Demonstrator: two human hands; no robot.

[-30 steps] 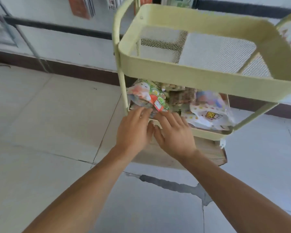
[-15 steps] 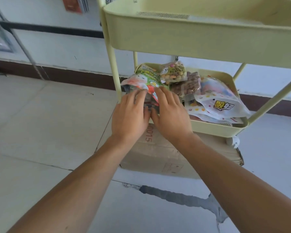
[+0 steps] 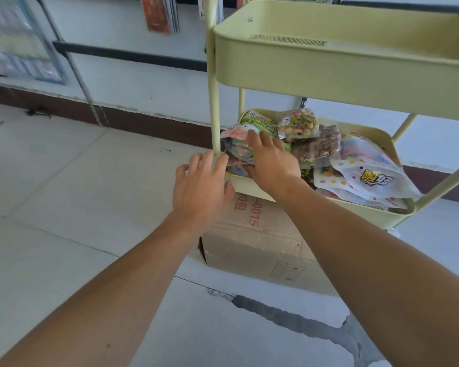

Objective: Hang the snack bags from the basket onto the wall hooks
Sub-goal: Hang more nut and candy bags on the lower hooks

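Two hands at the lower basket

Left hand (image 3: 200, 186), fingers spread and relaxed, hovers by the basket (image 3: 252, 185) rim. Right hand (image 3: 272, 160) seemingly grips the top snack bag (image 3: 237, 147) in the pile. Lifting could drag neighbouring bags overboard.

Right hand (image 3: 272, 161) grips snack bag (image 3: 239, 148) in basket (image 3: 252, 185); left hand (image 3: 200, 192) open.

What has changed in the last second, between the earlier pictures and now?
The left hand has drawn back off the snack bags, out to the lower basket rim beside the post, fingers spread and holding nothing. The right hand stays on the colourful bag at the left end. The other bags, the cart and the cardboard box are unmoved.
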